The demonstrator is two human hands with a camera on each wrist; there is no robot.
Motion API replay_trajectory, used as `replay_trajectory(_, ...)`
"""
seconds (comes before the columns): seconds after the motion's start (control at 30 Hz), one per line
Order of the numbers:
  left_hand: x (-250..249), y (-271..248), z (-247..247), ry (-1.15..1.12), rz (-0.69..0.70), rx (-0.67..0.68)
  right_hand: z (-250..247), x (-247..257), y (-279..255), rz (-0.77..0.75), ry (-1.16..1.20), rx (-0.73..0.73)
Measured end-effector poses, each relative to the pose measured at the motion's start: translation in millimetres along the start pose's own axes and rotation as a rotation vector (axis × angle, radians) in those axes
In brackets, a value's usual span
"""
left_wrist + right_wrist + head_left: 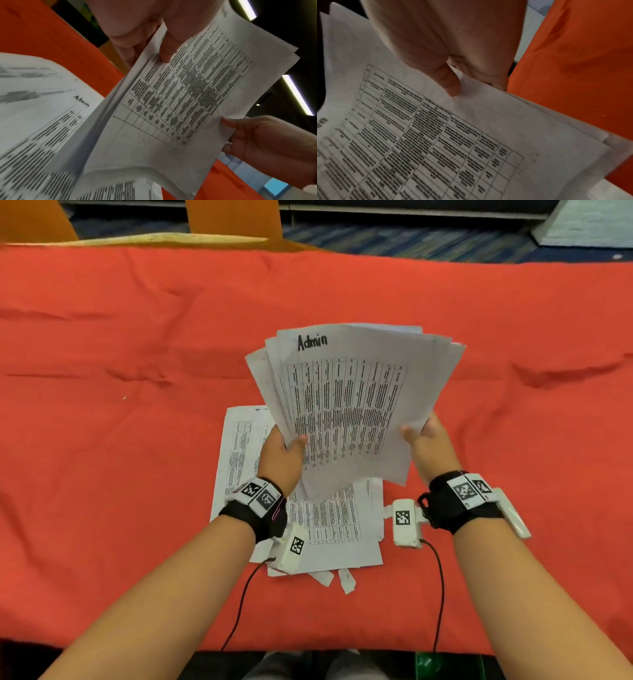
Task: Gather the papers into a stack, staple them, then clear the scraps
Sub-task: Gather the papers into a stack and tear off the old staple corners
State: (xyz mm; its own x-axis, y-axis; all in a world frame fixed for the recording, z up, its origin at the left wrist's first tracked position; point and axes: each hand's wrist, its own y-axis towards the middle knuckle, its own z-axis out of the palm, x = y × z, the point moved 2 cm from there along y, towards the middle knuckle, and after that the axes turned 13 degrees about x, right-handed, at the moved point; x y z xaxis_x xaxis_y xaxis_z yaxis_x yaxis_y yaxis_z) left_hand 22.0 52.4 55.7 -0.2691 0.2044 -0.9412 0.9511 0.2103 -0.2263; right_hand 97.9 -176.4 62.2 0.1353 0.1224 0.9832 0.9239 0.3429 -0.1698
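Both hands hold a fanned bundle of white printed paper sheets (346,405) above the red tablecloth (102,371): the left hand (282,455) pinches its left edge, thumb on top, and the right hand (430,440) pinches its right edge. More white printed sheets (329,529) lie flat on the cloth beneath, with small torn white paper scraps (346,580) at their near edge.

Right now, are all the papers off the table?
No, printed sheets lie on the red cloth below the stack both hands hold.
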Motion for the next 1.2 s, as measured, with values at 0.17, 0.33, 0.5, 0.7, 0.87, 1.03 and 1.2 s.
replay_trajectory(0.17, -4.5, -0.3, -8.1, -0.071, 0.076, -0.046, 12.6, 6.9, -2.7, -0.049, 0.077, 0.032)
replay_trajectory(0.33, -9.2, 1.1, -9.2, -0.16, 0.073, -0.098, 22.4, 0.9, -0.1, -0.031, 0.144, 0.013)
replay_trajectory(0.5, -22.9, 2.6, 0.9, -0.192, 0.076, -0.114, 35.8, 7.3, 1.8, -0.049, 0.139, -0.017)
replay_trajectory(0.7, -27.8, -0.5, -8.1, -0.245, 0.198, -0.097, 34.7, 18.1, -0.9, -0.097, 0.141, -0.002)
replay_trajectory(0.87, -29.8, 0.6, -16.9, -0.284, 0.236, -0.087, 31.8, 36.1, -1.0, -0.13, 0.094, 0.016)
replay_trajectory(1.03, -36.1, 3.1, -19.9, -0.242, 0.229, -0.081, 31.8, 65.4, -3.6, -0.25, 0.102, 0.001)
replay_trajectory(1.2, -32.9, 3.2, -19.6, -0.214, 0.231, -0.038, 30.7, 84.1, 1.2, -0.288, 0.115, -0.116)
